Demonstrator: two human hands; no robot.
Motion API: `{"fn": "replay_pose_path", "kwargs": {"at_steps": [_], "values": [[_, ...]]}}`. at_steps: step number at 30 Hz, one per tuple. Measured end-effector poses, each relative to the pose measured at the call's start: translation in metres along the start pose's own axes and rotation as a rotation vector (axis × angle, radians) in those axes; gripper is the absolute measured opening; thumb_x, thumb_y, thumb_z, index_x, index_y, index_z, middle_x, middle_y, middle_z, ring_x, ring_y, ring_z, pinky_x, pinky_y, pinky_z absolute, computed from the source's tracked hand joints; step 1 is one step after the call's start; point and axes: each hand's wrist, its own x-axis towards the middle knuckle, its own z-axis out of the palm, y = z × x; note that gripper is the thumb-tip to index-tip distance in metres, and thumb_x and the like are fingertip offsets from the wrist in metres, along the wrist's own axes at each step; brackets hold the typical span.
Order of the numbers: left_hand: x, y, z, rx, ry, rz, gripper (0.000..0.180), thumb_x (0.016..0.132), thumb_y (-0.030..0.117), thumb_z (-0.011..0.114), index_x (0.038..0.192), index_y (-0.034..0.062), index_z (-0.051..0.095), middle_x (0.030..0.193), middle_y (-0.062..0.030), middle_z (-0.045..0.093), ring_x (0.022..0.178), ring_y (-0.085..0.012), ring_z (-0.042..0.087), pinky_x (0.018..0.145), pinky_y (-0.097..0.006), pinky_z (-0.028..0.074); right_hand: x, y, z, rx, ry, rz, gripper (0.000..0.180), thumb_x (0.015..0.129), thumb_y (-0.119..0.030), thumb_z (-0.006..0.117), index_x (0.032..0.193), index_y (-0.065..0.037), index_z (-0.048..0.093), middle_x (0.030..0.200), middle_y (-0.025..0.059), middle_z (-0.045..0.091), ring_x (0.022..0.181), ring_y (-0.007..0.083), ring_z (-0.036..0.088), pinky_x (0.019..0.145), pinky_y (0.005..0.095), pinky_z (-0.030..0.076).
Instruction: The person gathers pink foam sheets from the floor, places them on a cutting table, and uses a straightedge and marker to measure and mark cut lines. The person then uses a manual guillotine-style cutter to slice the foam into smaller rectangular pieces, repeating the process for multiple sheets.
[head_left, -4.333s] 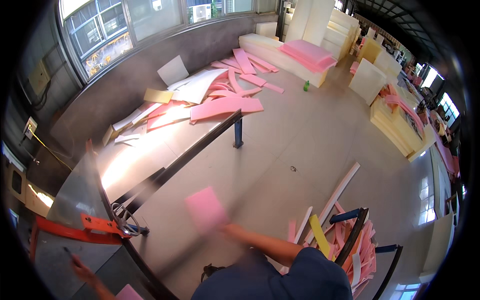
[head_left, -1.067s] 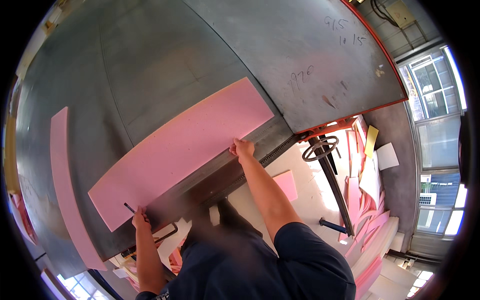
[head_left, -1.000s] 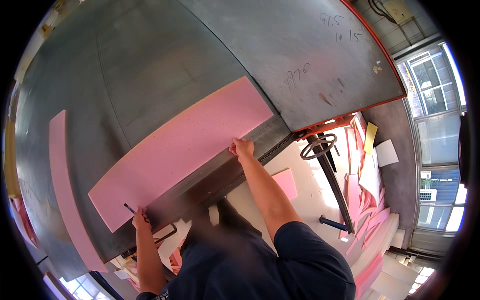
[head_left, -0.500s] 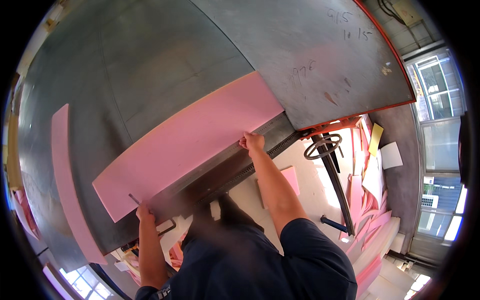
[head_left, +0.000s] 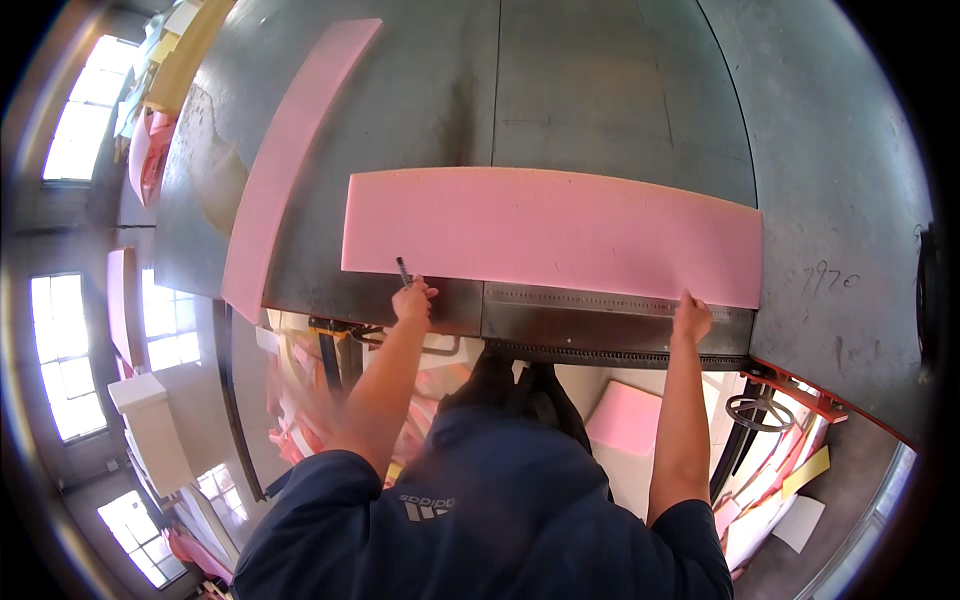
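A wide pink foam sheet (head_left: 550, 230) with a gently curved far edge lies flat on the grey metal table (head_left: 590, 95). My left hand (head_left: 413, 298) is closed around a dark pen (head_left: 403, 270), which points up over the sheet's near left edge. Close to the sheet's near right corner, my right hand (head_left: 692, 317) has its fingers closed at the foam's edge, seemingly pinching it. A metal ruler strip (head_left: 590, 302) runs along the table beneath that hand. Its fingertips are partly hidden.
A narrow pink foam strip (head_left: 290, 170) lies on the table's left. Below the right front edge is a handwheel (head_left: 760, 412). A pink foam piece (head_left: 625, 415) and foam offcuts (head_left: 300, 380) are on the floor. A dark toothed rail (head_left: 620, 357) borders the table front.
My view has swung left, so the table and sheet appear turned nearly level. The pen in my left hand now stands more upright. My right hand stays at the sheet's near edge.
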Motion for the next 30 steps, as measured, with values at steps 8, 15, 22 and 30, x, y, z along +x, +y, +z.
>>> {"fn": "replay_pose_path", "kwargs": {"at_steps": [8, 15, 22, 30], "values": [[0.011, 0.000, -0.038, 0.345, 0.234, 0.377, 0.019, 0.082, 0.021, 0.069, 0.087, 0.0058, 0.060, 0.072, -0.0060, 0.065, 0.059, -0.0188, 0.059, 0.055, -0.034, 0.047, -0.075, -0.077, 0.032, -0.205, -0.058, -0.809, 0.029, 0.073, -0.016, 0.068, 0.101, -0.010, 0.063, 0.105, 0.0064, 0.062, 0.101, 0.0285, 0.057, 0.085, 0.0380, 0.048], [-0.036, 0.036, 0.003, 0.967, -0.022, 1.141, 0.024, 0.071, 0.011, 0.070, 0.094, 0.0113, 0.062, 0.097, -0.0057, 0.057, 0.089, -0.0298, 0.061, 0.072, -0.041, 0.048, -0.105, -0.090, 0.031, -0.371, -0.312, -1.066, 0.033, 0.069, -0.014, 0.073, 0.100, -0.012, 0.061, 0.110, 0.0028, 0.053, 0.113, 0.0242, 0.048, 0.090, 0.0376, 0.044], [-0.008, 0.025, 0.018, 1.040, -0.141, 1.196, 0.015, 0.071, 0.008, 0.066, 0.086, 0.0122, 0.064, 0.094, -0.0032, 0.058, 0.085, -0.0288, 0.061, 0.069, -0.041, 0.049, -0.102, -0.074, 0.050, -0.409, -0.153, -1.119, 0.012, 0.073, -0.011, 0.066, 0.083, -0.011, 0.059, 0.094, 0.0015, 0.054, 0.097, 0.0227, 0.053, 0.077, 0.0373, 0.048], [-0.006, 0.026, 0.012, 1.043, -0.127, 1.234, 0.011, 0.071, 0.008, 0.064, 0.081, 0.0111, 0.063, 0.091, -0.0036, 0.058, 0.081, -0.0294, 0.061, 0.067, -0.042, 0.049, -0.106, -0.075, 0.056, -0.421, -0.149, -1.122, 0.002, 0.075, -0.011, 0.060, 0.076, -0.011, 0.059, 0.088, 0.0034, 0.055, 0.093, 0.0234, 0.054, 0.074, 0.0369, 0.048]]}}
